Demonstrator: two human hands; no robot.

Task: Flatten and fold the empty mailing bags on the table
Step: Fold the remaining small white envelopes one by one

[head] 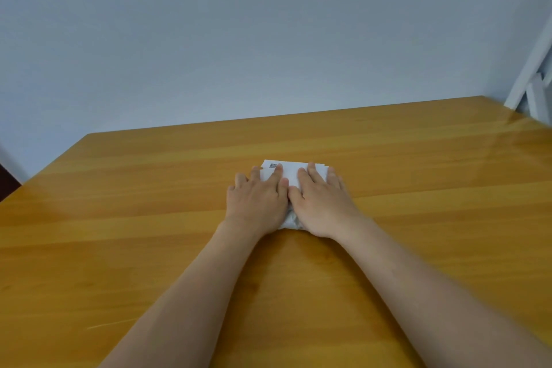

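A white mailing bag (pixel 291 172), folded small, lies on the wooden table (pixel 119 218) near its middle. A printed code mark shows at the bag's far left corner. My left hand (pixel 257 199) lies flat on the left half of the bag, fingers straight. Beside it, my right hand (pixel 321 199) presses flat on the right half. The two hands touch each other at the thumbs. Most of the bag is hidden under the palms; a grey crumpled part shows between the wrists.
A pale blue-grey wall stands behind the table's far edge. White slats of a frame (pixel 531 75) lean at the far right corner. A dark object (pixel 6 179) shows at the left edge.
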